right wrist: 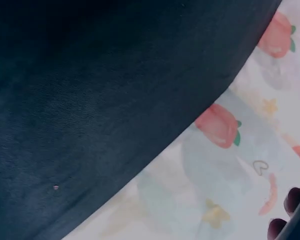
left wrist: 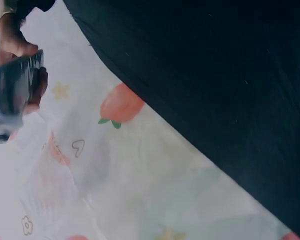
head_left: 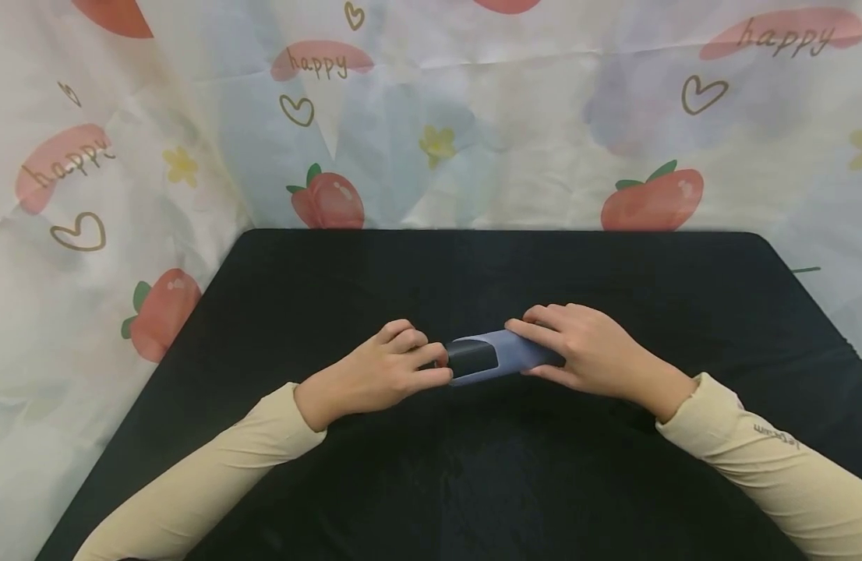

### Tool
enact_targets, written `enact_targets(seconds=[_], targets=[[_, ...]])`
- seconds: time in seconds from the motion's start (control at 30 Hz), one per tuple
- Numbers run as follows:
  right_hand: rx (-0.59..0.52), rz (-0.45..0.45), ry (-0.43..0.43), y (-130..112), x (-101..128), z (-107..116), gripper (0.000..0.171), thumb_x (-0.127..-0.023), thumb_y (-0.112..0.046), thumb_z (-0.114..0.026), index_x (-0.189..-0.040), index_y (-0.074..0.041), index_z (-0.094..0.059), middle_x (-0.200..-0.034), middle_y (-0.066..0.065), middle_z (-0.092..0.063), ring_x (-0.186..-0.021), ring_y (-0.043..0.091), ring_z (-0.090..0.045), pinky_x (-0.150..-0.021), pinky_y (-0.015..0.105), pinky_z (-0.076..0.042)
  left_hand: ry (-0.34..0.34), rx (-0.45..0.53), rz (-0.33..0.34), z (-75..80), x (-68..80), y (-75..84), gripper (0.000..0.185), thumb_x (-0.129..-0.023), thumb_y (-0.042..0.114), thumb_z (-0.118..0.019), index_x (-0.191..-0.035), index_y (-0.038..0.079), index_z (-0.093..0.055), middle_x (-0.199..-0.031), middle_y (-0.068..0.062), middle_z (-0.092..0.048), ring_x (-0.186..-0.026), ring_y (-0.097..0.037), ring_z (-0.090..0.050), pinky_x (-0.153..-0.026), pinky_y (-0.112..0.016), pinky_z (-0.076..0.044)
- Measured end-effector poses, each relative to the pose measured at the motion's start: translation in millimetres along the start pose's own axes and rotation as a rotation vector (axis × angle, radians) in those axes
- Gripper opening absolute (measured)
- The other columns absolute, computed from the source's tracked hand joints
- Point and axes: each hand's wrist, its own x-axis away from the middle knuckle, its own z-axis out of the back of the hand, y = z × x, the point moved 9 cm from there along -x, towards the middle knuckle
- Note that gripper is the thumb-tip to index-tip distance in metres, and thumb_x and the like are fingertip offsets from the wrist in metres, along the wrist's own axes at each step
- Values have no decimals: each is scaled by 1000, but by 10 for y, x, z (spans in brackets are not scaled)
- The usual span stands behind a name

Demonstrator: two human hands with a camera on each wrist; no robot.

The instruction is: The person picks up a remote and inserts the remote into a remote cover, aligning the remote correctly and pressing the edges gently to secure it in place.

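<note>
A long, slim blue-grey object with a glossy black section at one end [head_left: 512, 352] is held between both hands above the black table. My right hand [head_left: 588, 351] grips its blue body from the right, thumb on the near side and fingers over the far side. At the black end, my left hand [head_left: 383, 372] pinches with thumb and forefinger while its other fingers curl. In the left wrist view the object [left wrist: 12, 90] is blurred at the left edge. Fingertips [right wrist: 293, 200] lie along the object's dark edge [right wrist: 299, 220] in the right wrist view's lower right corner.
A black cloth covers the table [head_left: 473, 483]. Behind it and on the left hangs a pale curtain [head_left: 515, 148] printed with red fruit, hearts and yellow flowers. A small pale speck [right wrist: 56, 187] shows on the cloth in the right wrist view.
</note>
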Motion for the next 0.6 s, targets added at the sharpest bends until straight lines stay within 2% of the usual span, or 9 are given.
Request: enact_targets(seconds=[0.1, 0.2, 0.3, 0.47, 0.53, 0.6], targets=[[-24, -8, -34, 13, 31, -38, 53, -80, -42, -72, -121, -10, -61, -98, 4, -63, -79, 15, -59, -66, 33, -51, -31, -99, -39, -24, 11, -10, 23, -80, 12, -69, -97, 24, -59, -91, 10, -59, -84, -12, -44, -84, -30, -35], [-41, -14, -46, 13, 52, -66, 56, -76, -39, -76, -122, -10, -60, -99, 4, -64, -81, 15, -60, -67, 33, -52, -34, -204, -71, -57, 25, -41, 22, -80, 15, -69, -97, 25, -58, -88, 11, -58, -81, -12, -43, -84, -31, -34], [-57, -6, -41, -2, 65, -73, 53, -82, -42, -69, -123, -8, -59, -100, 4, -64, -82, 15, -60, -69, 33, -53, -19, -263, -82, -88, 38, -73, 19, -84, 14, -65, -96, 26, -59, -85, 11, -58, -79, -11, -43, -84, -32, -34], [-59, 8, -14, -19, 78, -48, 54, -90, -49, -51, -124, -8, -59, -101, 4, -64, -83, 16, -61, -68, 34, -53, 21, -273, -46, -94, 56, -125, 17, -86, 8, -60, -96, 22, -63, -83, 10, -58, -76, -11, -45, -81, -34, -32], [-52, 10, -16, -27, 66, -46, 53, -87, -45, -61, -123, -7, -59, -101, 5, -64, -83, 17, -61, -68, 34, -53, 33, -280, -33, -95, 60, -142, 17, -86, 7, -60, -95, 21, -63, -81, 9, -57, -76, -11, -46, -80, -35, -31], [-35, 8, -30, -39, 48, -59, 57, -78, -38, -74, -123, -6, -59, -101, 6, -64, -83, 18, -61, -68, 34, -53, 44, -301, -42, -94, 60, -138, 16, -86, 8, -59, -94, 22, -62, -80, 9, -56, -75, -11, -45, -80, -35, -30]])
